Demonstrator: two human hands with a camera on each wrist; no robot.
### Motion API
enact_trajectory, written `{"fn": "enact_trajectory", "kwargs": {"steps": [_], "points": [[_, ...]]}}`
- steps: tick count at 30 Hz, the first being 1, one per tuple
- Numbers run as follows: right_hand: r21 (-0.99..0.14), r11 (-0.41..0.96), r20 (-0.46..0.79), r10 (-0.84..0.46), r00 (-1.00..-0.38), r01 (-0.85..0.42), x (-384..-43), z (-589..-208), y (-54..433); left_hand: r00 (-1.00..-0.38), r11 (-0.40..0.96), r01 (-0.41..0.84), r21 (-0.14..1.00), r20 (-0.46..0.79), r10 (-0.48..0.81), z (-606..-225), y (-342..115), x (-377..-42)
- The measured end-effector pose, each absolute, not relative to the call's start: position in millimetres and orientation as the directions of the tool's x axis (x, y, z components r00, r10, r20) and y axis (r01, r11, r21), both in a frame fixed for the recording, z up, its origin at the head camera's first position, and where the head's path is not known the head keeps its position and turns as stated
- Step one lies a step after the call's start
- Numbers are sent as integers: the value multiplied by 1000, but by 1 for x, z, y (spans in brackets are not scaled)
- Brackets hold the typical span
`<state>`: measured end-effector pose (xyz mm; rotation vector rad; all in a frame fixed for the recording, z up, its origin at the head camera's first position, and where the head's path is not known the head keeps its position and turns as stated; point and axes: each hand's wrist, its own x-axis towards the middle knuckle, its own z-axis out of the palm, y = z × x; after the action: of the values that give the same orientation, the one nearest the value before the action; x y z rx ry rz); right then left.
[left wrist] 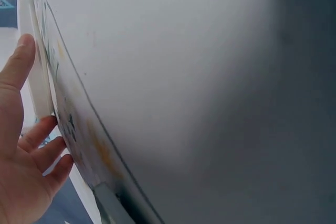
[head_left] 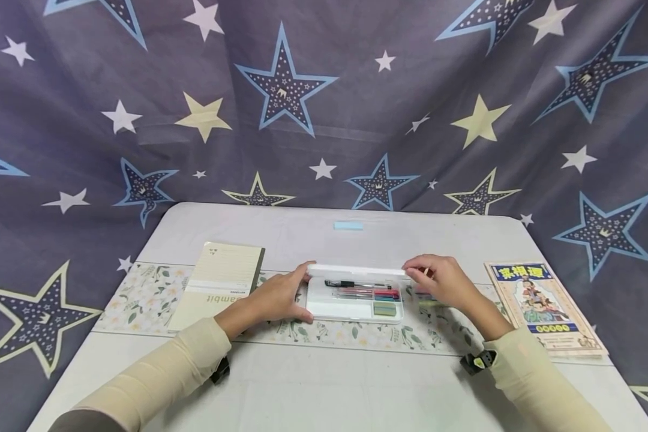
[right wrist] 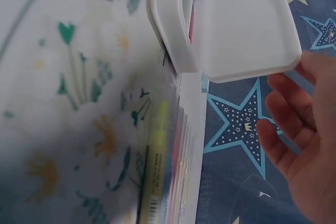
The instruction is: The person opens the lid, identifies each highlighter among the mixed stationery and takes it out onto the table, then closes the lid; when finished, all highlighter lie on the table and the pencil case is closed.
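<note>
A white pencil case (head_left: 337, 311) lies open in the middle of the table, its lid (right wrist: 247, 24) raised at the back. Inside are a black pen (head_left: 351, 284), several red and dark pens and a yellow-green block (head_left: 384, 309). My left hand (head_left: 281, 294) holds the left end, thumb at the front corner and fingers toward the back. With fingertips on the lid's right corner, my right hand (head_left: 443, 279) pinches it. Several highlighters (right wrist: 157, 166), one of them yellow, lie just right of the case, partly under the right hand in the head view.
To the left is a cream notebook (head_left: 216, 282); an illustrated book (head_left: 529, 300) lies at the right edge. A small light blue block (head_left: 348, 226) sits farther back. A floral strip (head_left: 146, 300) crosses the white table, with a star-patterned curtain (head_left: 335, 144) behind.
</note>
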<state>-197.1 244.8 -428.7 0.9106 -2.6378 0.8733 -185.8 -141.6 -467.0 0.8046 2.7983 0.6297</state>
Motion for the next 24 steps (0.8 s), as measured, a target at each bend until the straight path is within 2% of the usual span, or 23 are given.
{"fn": "enact_trajectory", "kwargs": {"steps": [5,10,15,24], "points": [[-440,583,327,-604,-727,-683,-185,-431,246,-810,728,511,457,-28,586,-467,-146,-186],[-395,636,186,-651,-736,-663,-177,-436,243,-763,690,553,467,-49,645,-463,-152,-187],[-333,682,95,-663,-742,-651,-172,-438,239,-723,681,557,476,-126,679,-458,-154,-187],[-243,760,-4,-623,-783,-603,-170,-436,233,-766,734,522,434,-140,627,-454,-148,-186]]}}
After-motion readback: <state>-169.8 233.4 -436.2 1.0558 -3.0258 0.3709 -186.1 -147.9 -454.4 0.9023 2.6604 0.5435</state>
